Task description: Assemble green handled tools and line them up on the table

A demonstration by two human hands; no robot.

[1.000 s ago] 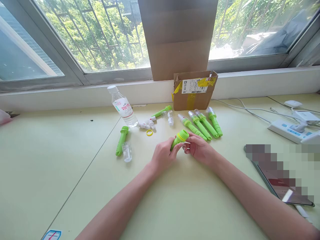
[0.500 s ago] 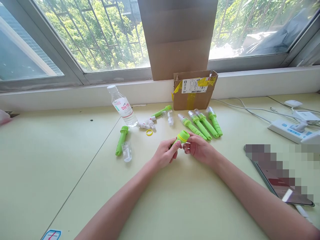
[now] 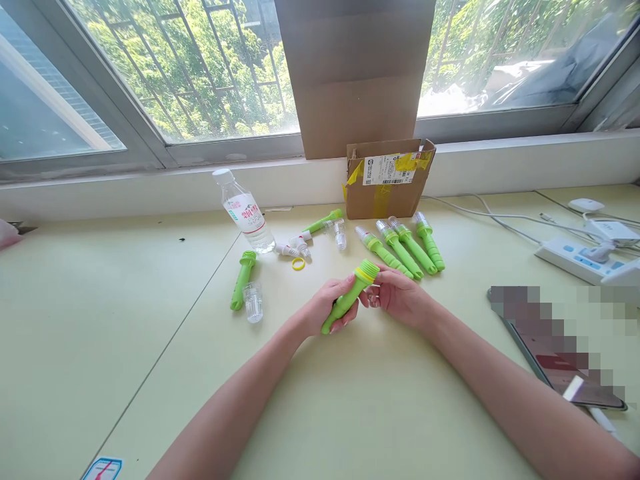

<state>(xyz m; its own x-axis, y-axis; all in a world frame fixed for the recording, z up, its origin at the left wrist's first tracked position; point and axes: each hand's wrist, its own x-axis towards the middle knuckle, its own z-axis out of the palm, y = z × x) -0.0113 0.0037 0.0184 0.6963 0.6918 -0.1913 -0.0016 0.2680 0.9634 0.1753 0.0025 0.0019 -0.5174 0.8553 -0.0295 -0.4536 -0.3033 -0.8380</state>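
An indoor room, at a table set against a window; whether home, office or small workroom cannot be told. The pale table (image 3: 100,287) spans the lower frame, a white sill (image 3: 200,190) along its far edge. Windows (image 3: 240,148) with grey frames cross the top; bars (image 3: 188,27) and sunlit trees (image 3: 170,87) show through at upper left. Cardboard (image 3: 357,80) stands at top centre, above a box (image 3: 383,200). A bottle (image 3: 250,217) left of centre, and a phone (image 3: 560,363) and power strip (image 3: 575,260) at right, look everyday rather than industrial.
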